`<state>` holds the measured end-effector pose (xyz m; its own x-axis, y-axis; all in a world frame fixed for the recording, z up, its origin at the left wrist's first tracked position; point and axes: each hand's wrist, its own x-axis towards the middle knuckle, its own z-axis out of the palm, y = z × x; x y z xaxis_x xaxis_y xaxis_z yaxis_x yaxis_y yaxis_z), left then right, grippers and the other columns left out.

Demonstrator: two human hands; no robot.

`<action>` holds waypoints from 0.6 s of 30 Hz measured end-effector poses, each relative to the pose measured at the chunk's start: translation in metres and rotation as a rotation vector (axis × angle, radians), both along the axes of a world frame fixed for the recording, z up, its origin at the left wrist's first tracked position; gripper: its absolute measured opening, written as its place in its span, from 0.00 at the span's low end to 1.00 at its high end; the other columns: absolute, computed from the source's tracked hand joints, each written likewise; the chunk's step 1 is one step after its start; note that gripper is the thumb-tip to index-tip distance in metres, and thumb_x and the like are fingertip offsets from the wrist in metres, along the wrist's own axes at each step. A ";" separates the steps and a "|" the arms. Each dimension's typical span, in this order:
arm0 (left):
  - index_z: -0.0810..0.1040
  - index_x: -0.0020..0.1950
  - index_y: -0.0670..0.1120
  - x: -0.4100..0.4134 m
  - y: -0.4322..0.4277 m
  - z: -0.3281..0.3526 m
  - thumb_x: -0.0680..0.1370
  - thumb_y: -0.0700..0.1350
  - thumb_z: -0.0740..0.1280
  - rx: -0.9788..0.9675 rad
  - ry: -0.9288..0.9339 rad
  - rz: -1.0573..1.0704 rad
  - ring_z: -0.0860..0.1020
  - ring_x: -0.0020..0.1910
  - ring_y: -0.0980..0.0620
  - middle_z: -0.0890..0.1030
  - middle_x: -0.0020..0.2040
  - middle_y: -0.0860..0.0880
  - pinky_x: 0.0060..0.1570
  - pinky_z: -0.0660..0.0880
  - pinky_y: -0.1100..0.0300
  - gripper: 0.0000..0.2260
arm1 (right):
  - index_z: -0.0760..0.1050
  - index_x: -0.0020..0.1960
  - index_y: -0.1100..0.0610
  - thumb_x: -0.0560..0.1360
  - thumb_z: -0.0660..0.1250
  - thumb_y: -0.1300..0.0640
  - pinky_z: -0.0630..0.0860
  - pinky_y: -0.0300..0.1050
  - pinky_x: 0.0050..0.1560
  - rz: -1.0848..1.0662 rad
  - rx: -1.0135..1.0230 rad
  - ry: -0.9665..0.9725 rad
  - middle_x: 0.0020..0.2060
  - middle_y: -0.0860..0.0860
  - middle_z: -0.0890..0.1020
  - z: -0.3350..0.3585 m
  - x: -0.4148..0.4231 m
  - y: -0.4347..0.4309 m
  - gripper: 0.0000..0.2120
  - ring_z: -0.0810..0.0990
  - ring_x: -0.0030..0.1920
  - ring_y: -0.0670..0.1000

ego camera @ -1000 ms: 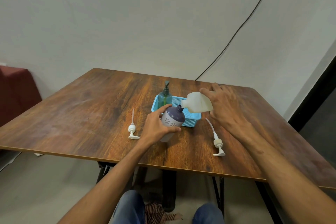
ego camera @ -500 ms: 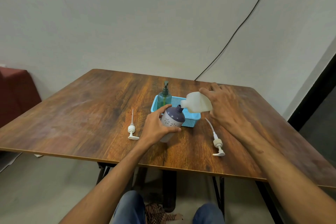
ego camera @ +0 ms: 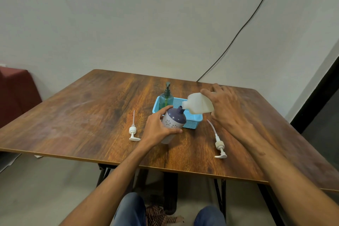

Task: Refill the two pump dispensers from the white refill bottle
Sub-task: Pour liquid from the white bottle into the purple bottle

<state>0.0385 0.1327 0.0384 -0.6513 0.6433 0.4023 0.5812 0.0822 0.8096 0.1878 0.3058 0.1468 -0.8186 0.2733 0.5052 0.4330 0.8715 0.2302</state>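
Grips with left hand [ego camera: 157, 130], fingers and thumb wrapped round the purple-topped dispenser bottle [ego camera: 174, 122], base on the wooden table [ego camera: 82, 124], tilted, open neck up and rightward. Probably light, smooth, rigid plastic; best held mid-body. Holds with right hand [ego camera: 225, 108], fingers curled over the white refill bottle [ego camera: 199, 105], raised just beyond, long axis near horizontal, spout leftward at that neck. Likely squeezable; grip near base.

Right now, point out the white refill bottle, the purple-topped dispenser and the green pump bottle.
white refill bottle [ego camera: 199, 103]: head view, on its tilted side wall.
purple-topped dispenser [ego camera: 176, 118]: head view, on its purple shoulder.
green pump bottle [ego camera: 166, 99]: head view, on its green body.
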 end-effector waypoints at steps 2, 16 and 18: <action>0.71 0.74 0.48 0.000 0.000 0.000 0.65 0.53 0.82 0.002 -0.004 0.000 0.75 0.62 0.55 0.77 0.68 0.50 0.60 0.73 0.64 0.41 | 0.73 0.68 0.51 0.64 0.79 0.60 0.72 0.54 0.55 -0.004 -0.006 -0.008 0.57 0.58 0.76 0.000 0.000 -0.001 0.34 0.76 0.53 0.61; 0.71 0.74 0.48 0.002 -0.002 0.003 0.65 0.52 0.83 0.011 -0.011 -0.002 0.75 0.61 0.57 0.77 0.67 0.50 0.56 0.72 0.69 0.40 | 0.75 0.64 0.52 0.61 0.78 0.63 0.72 0.55 0.51 0.009 0.014 0.015 0.53 0.57 0.77 0.002 0.000 0.000 0.33 0.77 0.48 0.61; 0.71 0.74 0.48 0.001 -0.001 0.003 0.65 0.52 0.83 0.010 -0.009 0.001 0.75 0.62 0.56 0.77 0.68 0.50 0.59 0.73 0.65 0.41 | 0.75 0.64 0.52 0.61 0.78 0.63 0.72 0.55 0.51 0.008 0.014 0.013 0.52 0.57 0.78 0.002 0.000 0.001 0.33 0.77 0.48 0.61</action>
<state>0.0400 0.1315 0.0411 -0.6555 0.6390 0.4026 0.5737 0.0747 0.8156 0.1874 0.3067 0.1493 -0.8138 0.2593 0.5201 0.4292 0.8716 0.2369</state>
